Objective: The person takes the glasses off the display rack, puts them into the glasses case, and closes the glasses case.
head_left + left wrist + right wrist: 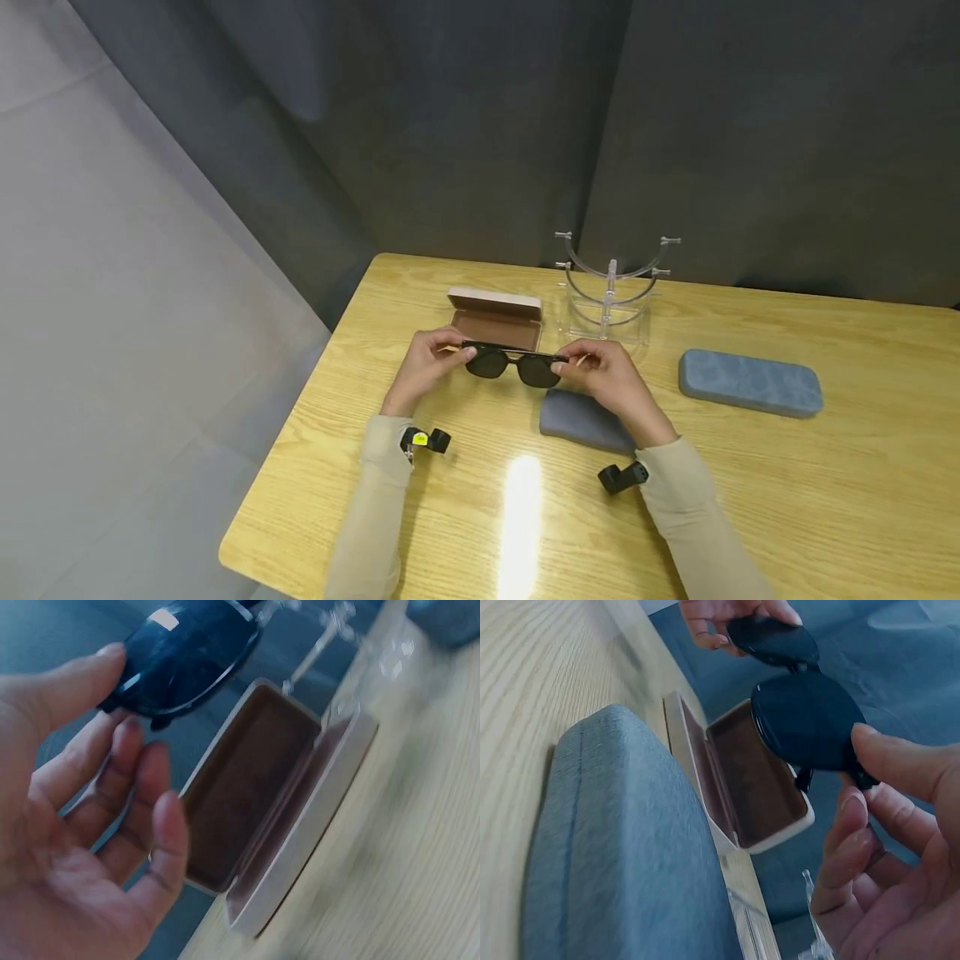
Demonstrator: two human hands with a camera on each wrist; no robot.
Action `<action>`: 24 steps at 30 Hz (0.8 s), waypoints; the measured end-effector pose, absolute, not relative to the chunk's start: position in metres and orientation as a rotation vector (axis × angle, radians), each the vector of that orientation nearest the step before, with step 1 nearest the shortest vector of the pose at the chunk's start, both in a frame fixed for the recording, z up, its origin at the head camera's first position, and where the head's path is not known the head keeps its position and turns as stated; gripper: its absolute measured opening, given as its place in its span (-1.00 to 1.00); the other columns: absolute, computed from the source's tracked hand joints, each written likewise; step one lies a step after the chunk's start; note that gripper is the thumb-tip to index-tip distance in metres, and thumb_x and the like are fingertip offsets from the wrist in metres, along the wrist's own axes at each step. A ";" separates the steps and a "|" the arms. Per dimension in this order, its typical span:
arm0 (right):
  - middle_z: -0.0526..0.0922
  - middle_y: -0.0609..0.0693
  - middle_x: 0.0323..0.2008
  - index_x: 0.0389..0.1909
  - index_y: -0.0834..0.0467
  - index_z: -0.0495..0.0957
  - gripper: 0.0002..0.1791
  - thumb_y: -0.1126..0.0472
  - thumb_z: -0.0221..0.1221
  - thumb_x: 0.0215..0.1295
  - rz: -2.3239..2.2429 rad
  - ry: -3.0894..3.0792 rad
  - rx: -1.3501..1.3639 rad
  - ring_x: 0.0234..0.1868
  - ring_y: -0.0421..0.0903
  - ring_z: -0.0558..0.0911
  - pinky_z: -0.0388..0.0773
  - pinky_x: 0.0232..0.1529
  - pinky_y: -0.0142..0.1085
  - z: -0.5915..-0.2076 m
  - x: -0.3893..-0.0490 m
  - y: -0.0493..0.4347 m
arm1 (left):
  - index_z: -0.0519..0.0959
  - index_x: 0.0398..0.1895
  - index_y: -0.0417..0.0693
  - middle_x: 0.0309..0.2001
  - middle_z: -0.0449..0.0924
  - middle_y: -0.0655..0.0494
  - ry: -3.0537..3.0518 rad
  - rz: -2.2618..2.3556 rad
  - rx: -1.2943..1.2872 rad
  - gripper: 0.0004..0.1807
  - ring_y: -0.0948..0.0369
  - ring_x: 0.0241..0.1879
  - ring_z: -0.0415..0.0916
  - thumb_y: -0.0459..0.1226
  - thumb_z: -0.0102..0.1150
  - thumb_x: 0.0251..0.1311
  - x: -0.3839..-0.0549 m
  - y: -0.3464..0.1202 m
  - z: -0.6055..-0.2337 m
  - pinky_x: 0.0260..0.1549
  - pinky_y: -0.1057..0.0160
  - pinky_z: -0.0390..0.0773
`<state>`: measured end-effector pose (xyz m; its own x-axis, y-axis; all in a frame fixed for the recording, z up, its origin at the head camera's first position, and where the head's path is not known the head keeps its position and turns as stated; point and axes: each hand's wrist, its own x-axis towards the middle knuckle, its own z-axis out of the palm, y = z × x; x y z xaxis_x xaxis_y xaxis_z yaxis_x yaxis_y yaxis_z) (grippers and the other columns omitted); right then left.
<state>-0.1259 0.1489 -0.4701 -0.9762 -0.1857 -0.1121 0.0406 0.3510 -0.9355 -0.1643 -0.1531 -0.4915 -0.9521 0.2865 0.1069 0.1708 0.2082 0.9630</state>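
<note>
Both hands hold a pair of dark sunglasses point(538, 372) up over the table, lenses toward me. At the left end, my left hand point(426, 367) pinches the frame between thumb and fingers. My right hand point(606, 377) pinches the opposite end the same way. Just behind the sunglasses an open glasses case point(495, 302) with a pale shell and brown lining stands on the table; the sunglasses cover part of its front in the head view. Under my right hand and wrist lies a grey-blue glasses case point(630, 847), closed and partly hidden by that arm in the head view.
A clear acrylic display stand point(609, 304) with curved arms stands near the table's back edge. To the right lies a closed blue glasses case point(750, 383). Dark curtains point(480, 125) hang behind the wooden table point(315, 500), whose left edge is in view.
</note>
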 end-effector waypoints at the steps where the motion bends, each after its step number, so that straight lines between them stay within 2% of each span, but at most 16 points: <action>1: 0.63 0.02 -0.32 -0.04 0.23 0.72 -0.76 0.18 0.36 0.39 -1.667 2.414 -0.122 -0.47 -0.15 0.47 0.47 -0.45 -0.30 -0.470 -0.130 0.146 | 0.75 -0.15 -0.33 -0.21 0.70 0.04 2.411 1.868 0.405 -0.84 0.22 -0.17 0.59 -0.38 0.39 0.30 -0.166 -0.154 -0.492 -0.18 0.38 0.68; 4: 0.69 0.11 -0.26 0.04 0.21 0.71 -0.73 0.16 0.31 0.44 -1.624 2.418 -0.102 -0.42 -0.04 0.55 0.46 -0.46 -0.29 -0.467 -0.142 0.137 | 0.77 -0.10 -0.26 -0.13 0.74 -0.04 2.536 1.805 0.276 -0.79 0.13 -0.09 0.65 -0.28 0.40 0.32 -0.172 -0.158 -0.492 -0.10 0.29 0.72; 8: 0.72 0.25 -0.09 0.14 0.21 0.69 -0.68 0.15 0.23 0.49 -1.553 2.439 -0.092 -0.20 0.21 0.66 0.54 -0.37 -0.26 -0.464 -0.158 0.129 | 0.76 0.01 -0.20 0.02 0.76 -0.12 2.639 1.701 0.176 -0.74 0.01 0.06 0.66 -0.22 0.33 0.39 -0.181 -0.162 -0.495 0.08 0.06 0.71; 11: 0.71 0.26 0.02 0.16 0.23 0.68 -0.66 0.14 0.22 0.51 -1.497 2.456 -0.076 -0.08 0.25 0.67 0.55 -0.29 -0.28 -0.467 -0.171 0.125 | 0.74 0.07 -0.20 0.09 0.74 -0.14 2.667 1.671 0.143 -0.71 -0.03 0.09 0.66 -0.21 0.27 0.45 -0.190 -0.162 -0.500 0.14 0.00 0.68; 14: 0.70 0.26 0.08 0.15 0.25 0.68 -0.66 0.15 0.21 0.51 -1.477 2.447 -0.056 -0.07 0.20 0.66 0.57 -0.23 -0.27 -0.471 -0.181 0.123 | 0.70 0.15 -0.19 0.14 0.73 -0.14 2.667 1.664 0.102 -0.65 -0.01 0.06 0.68 -0.16 0.22 0.49 -0.199 -0.160 -0.507 0.09 0.05 0.70; 17: 0.73 0.30 0.03 0.16 0.31 0.66 -0.65 0.18 0.21 0.50 -1.497 2.430 -0.051 -0.15 0.13 0.68 0.63 -0.24 -0.22 -0.474 -0.188 0.120 | 0.68 0.21 -0.18 0.15 0.73 -0.14 2.666 1.667 0.063 -0.61 0.00 0.02 0.71 -0.12 0.19 0.51 -0.204 -0.159 -0.515 0.01 0.09 0.73; 20: 0.75 0.33 -0.07 0.17 0.35 0.65 -0.64 0.23 0.21 0.48 -1.531 2.415 -0.021 -0.26 0.03 0.71 0.67 -0.27 -0.21 -0.477 -0.193 0.117 | 0.67 0.21 -0.16 0.16 0.73 -0.13 2.660 1.676 0.049 -0.61 -0.01 0.03 0.72 -0.12 0.20 0.51 -0.204 -0.162 -0.520 0.04 0.07 0.72; 24: 0.75 0.33 -0.08 0.17 0.38 0.64 -0.64 0.28 0.19 0.46 -1.569 2.369 0.030 -0.31 -0.08 0.70 0.66 -0.28 -0.29 -0.480 -0.196 0.115 | 0.68 0.22 -0.13 0.20 0.71 -0.12 2.649 1.691 0.047 -0.64 -0.02 0.07 0.72 -0.16 0.22 0.49 -0.202 -0.165 -0.527 0.09 0.04 0.72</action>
<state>-0.1965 0.1147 -0.4803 -0.9550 -0.1460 -0.2581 0.1807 0.4036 -0.8969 -0.2024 -0.1654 -0.5267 -0.9995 0.0248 0.0170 0.0259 0.4208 0.9068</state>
